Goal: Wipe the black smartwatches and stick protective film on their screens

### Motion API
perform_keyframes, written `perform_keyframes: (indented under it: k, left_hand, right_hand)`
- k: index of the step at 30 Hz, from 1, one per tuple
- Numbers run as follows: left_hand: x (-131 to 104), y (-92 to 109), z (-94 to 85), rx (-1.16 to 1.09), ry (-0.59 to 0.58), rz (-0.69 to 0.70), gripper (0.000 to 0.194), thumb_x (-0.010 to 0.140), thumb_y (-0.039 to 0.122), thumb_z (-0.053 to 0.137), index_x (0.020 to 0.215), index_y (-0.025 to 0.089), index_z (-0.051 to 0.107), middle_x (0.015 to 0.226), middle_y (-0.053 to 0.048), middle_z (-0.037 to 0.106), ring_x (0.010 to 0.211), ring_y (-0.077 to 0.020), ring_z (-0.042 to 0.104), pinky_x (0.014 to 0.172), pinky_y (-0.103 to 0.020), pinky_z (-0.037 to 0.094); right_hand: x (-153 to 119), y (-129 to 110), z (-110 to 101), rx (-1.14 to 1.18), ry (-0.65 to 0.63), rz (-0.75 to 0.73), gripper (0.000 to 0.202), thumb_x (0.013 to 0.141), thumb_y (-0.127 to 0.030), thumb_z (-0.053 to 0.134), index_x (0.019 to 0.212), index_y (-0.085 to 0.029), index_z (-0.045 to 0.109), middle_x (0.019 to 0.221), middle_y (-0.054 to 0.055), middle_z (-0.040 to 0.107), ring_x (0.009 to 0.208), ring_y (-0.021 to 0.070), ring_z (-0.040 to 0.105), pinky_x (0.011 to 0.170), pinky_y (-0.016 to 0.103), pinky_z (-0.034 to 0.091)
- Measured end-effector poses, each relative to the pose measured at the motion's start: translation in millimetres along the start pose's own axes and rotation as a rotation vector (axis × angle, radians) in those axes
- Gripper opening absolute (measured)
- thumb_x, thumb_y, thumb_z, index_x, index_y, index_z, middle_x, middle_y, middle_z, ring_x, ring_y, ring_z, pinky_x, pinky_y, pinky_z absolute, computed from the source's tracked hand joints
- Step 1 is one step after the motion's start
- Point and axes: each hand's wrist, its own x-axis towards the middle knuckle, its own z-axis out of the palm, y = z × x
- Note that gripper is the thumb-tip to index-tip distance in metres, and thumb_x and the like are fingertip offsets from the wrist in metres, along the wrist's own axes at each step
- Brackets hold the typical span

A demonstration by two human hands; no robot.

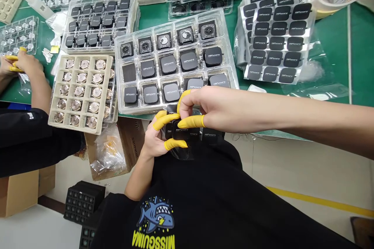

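Green bench (330,31) carries a clear tray (229,52) of square black watches. Off its near edge, left hand (154,138) holds a dark HiFuture-labelled piece (182,131) between thumb and finger; right hand (201,105) meets its top, grip closure unclear.

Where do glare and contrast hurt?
Head view: white glare streaks the label sheets and clear tray; dark labels in the left hand nearly merge with the black shirt. Tray prints stay mostly readable.
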Motion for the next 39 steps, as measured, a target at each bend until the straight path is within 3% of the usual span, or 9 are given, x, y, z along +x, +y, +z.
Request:
perform_keyframes:
  k: [11,33,39]
  left_hand:
    - [1,0,0.6,0.035,-0.024,-0.031,0.085,0.078,0.087,0.093,0.139,0.028,0.087,0.124,-0.01,0.088,0.123,-0.0308,0.081,0.113,-0.045,0.067]
    - [6,4,3.1,-0.006,0.016,0.056,0.092,0.07,0.073,0.106,0.149,0.032,0.082,0.13,-0.008,0.086,0.122,-0.0281,0.081,0.112,-0.04,0.065]
    - [6,5,3.0,0.025,0.066,0.028,0.086,0.068,0.073,0.108,0.138,0.029,0.087,0.128,-0.01,0.086,0.116,-0.0277,0.083,0.105,-0.039,0.07]
  right_hand:
    - [0,2,1,-0.002,0.001,-0.009,0.017,0.1,-0.032,0.083,0.088,-0.024,0.075,0.084,0.001,0.069,0.063,0.0144,0.049,0.06,0.033,0.034]
    - [0,-2,4,-0.046,0.024,-0.031,0.012,0.101,-0.023,0.075,0.089,-0.023,0.074,0.092,0.004,0.073,0.079,0.02,0.06,0.068,0.034,0.041]
    - [-1,4,10,0.006,0.079,-0.09,0.006,0.098,-0.027,0.075,0.095,-0.024,0.071,0.098,0.005,0.074,0.084,0.0218,0.062,0.072,0.034,0.044]
